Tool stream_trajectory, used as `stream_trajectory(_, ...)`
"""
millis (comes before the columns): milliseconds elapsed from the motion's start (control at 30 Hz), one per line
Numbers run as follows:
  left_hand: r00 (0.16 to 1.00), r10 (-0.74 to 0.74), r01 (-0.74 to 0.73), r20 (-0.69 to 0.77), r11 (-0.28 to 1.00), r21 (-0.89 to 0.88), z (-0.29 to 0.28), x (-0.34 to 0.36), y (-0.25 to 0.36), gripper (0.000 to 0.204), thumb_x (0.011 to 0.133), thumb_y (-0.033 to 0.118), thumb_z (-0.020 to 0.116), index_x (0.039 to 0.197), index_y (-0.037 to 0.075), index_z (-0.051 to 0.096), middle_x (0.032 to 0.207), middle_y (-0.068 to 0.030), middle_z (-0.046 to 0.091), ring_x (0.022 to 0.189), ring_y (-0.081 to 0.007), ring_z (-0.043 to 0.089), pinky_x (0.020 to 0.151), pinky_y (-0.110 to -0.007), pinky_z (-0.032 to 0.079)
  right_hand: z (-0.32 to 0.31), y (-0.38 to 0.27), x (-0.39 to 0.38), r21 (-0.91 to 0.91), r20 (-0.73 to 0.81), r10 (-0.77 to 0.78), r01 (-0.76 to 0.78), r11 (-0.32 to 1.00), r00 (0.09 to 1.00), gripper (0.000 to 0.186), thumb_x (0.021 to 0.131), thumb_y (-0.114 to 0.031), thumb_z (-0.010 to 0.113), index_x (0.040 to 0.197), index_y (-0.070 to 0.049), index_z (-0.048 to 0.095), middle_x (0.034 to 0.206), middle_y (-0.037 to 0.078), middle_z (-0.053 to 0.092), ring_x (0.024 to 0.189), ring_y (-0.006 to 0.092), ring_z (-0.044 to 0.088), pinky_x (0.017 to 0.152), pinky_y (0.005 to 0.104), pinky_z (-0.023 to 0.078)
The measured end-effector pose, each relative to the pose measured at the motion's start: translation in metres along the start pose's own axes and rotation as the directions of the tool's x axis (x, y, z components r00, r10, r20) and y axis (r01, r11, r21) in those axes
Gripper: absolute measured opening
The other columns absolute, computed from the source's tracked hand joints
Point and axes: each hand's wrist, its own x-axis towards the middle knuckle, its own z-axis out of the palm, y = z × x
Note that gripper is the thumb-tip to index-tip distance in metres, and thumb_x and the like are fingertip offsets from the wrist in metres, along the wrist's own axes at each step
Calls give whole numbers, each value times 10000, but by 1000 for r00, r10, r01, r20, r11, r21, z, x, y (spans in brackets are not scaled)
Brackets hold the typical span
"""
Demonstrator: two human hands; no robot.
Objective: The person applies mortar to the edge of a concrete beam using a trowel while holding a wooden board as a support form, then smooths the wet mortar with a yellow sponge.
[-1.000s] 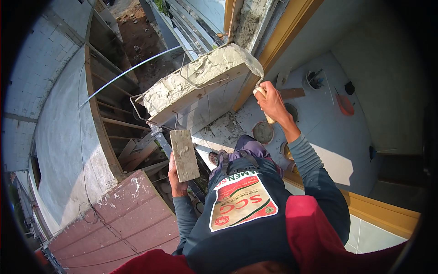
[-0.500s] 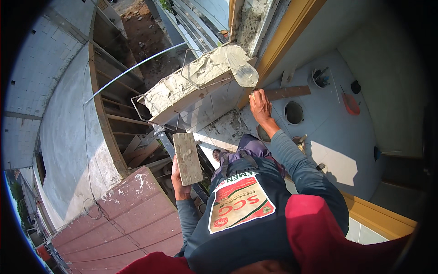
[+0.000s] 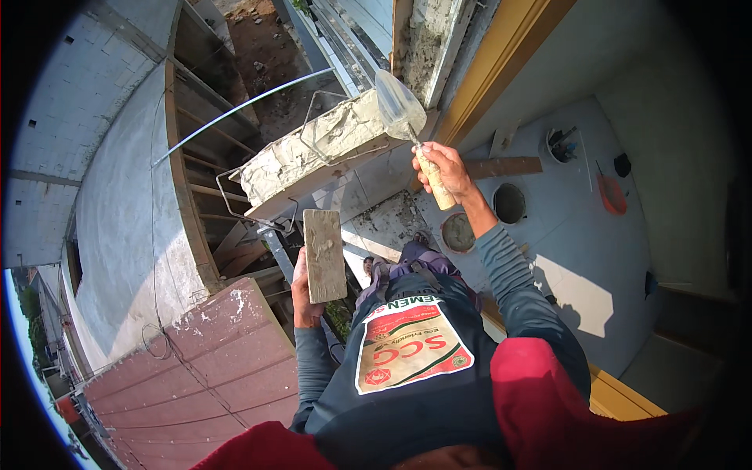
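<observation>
In my right hand [image 3: 448,174] is a trowel [image 3: 401,103], gripped by its pale, mortar-stained handle. Its blade points away from me and lies over the right end of a wall top covered in rough grey mortar [image 3: 317,141]. Lower and to the left, my left hand [image 3: 302,291] holds a rectangular wooden float [image 3: 324,254] from behind and along its left edge. The float's flat, mortar-smeared face is turned up toward me; most of the left fingers are hidden behind it. Thin bent metal rod clamps [image 3: 233,190] straddle the mortared wall top.
A yellow door frame [image 3: 501,70] stands right of the wall. On the tiled floor below are a bucket of mortar [image 3: 458,233], a second round bucket [image 3: 510,204], a container of tools [image 3: 561,145] and an orange basin [image 3: 612,194]. A reddish roof [image 3: 196,368] slopes at lower left.
My right hand has turned and drawn the trowel back toward me, so its handle now shows and its blade points up-left. The left hand with the float has risen slightly.
</observation>
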Motion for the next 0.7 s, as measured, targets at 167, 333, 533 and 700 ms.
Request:
stream_trajectory(167,997,25,-27,-78,999,-20,22,-2,-14,589,819,39,434,1406,16,384,1306,-120,537,1098,-208,623,920,-326,519,-19,0,-7,157,88,175,-187,970,981,308,985,-294,523,1123,-19,543,812,58,590,545,106,557,425,247,473)
stream_trajectory(333,986,20,-26,-163,999,-36,34,-3,-32,562,827,40,442,1387,19,404,1289,-120,553,1104,-211,624,924,-330,519,-34,-15,-61,142,76,360,-368,919,930,307,987,-299,523,1111,-19,542,796,60,584,526,106,552,414,246,468)
stream_trajectory(533,993,-111,107,-50,991,-82,63,22,-30,497,827,55,458,1323,21,444,1245,-127,571,1083,-210,629,915,-329,522,-55,-50,-120,-43,-28,402,-403,914,915,295,996,-303,511,1091,-27,551,802,58,583,504,98,540,405,239,463)
stream_trajectory(700,956,-256,252,144,967,50,56,67,-30,420,831,37,485,1251,21,475,1158,-100,595,1016,-170,627,879,-299,519,-34,-63,-109,-68,-96,381,-388,919,920,319,998,-295,504,1103,-1,571,780,63,567,505,99,544,407,248,479)
